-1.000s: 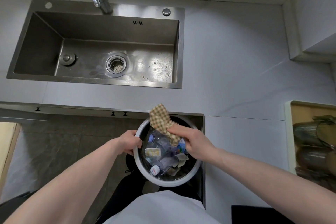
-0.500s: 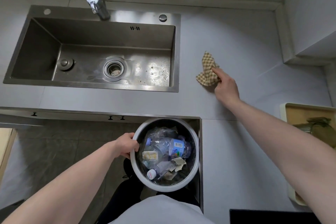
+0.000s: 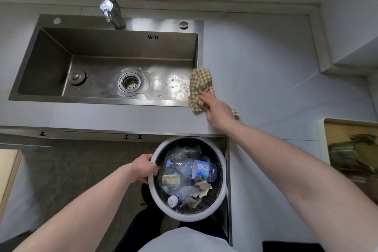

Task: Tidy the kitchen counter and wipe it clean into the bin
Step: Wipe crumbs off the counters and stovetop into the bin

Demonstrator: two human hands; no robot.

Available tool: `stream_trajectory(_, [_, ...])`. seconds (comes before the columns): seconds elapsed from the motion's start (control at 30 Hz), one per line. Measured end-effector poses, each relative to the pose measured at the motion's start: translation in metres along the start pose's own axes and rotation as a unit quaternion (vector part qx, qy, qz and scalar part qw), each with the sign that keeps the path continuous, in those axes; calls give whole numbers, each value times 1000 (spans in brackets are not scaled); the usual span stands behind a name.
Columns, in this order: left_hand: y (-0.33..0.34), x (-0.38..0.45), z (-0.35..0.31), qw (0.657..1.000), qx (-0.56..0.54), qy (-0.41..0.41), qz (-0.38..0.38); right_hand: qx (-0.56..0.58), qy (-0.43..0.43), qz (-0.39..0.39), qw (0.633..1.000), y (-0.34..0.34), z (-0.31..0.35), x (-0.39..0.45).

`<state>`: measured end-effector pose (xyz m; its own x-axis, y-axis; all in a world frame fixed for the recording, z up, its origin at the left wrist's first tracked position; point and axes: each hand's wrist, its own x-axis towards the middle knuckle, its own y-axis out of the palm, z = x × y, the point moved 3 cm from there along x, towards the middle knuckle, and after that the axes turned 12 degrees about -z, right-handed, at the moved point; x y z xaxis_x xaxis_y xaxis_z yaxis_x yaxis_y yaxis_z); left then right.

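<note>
A tan checked cloth (image 3: 199, 86) lies on the grey counter (image 3: 266, 80) at the sink's right edge. My right hand (image 3: 217, 111) presses on the cloth's lower part, fingers closed over it. A round bin with a white rim (image 3: 224, 188) sits below the counter's front edge, holding plastic bottles, wrappers and crumpled paper. My left hand (image 3: 143, 168) grips the bin's left rim.
A steel sink (image 3: 41, 67) with a drain and a tall tap (image 3: 111, 11) fills the left of the counter. A tray with glass jars (image 3: 351, 157) stands at the right edge. Cabinet handles (image 3: 133, 136) line the counter front. A wall corner juts out at the upper right.
My right hand carried the cloth from over the bin up onto the counter, then swept it left and nearer, to the sink's right edge. My left hand kept hold of the bin rim.
</note>
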<state>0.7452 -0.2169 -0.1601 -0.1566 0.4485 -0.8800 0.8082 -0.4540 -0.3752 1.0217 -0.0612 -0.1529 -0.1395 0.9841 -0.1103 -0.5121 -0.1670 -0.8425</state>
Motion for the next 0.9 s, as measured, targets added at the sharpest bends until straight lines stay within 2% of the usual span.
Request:
stream_trajectory(0.13, [0,-6,-5,1000,8,0,4,19,-10,14,1000,-2,3,-64])
stream_trajectory(0.3, [-2,-8,-5,1000,17,-6,-8,45,-137,105,984,-2,18,-131])
stream_trajectory(0.37, [-4,-8,-6,1000,21,-7,-9,74,-147,86,983,-13,14,-139])
stream_trajectory(0.5, [-4,-11,-10,1000,30,-6,-3,141,-39,-122,982,-60,-20,-110])
stream_trajectory(0.57, [-3,-10,-11,1000,28,-9,-5,144,21,-211,967,-88,-46,-85])
stream_trajectory(0.7, [-3,-9,-11,1000,25,-15,-12,94,154,-337,924,-130,-109,-36])
stream_trajectory(0.8, [-2,-7,-11,1000,20,-19,-13,62,268,-362,891,-145,-151,-11])
stream_trajectory(0.9, [0,-3,-9,1000,11,-25,-12,25,337,-310,889,-140,-176,7])
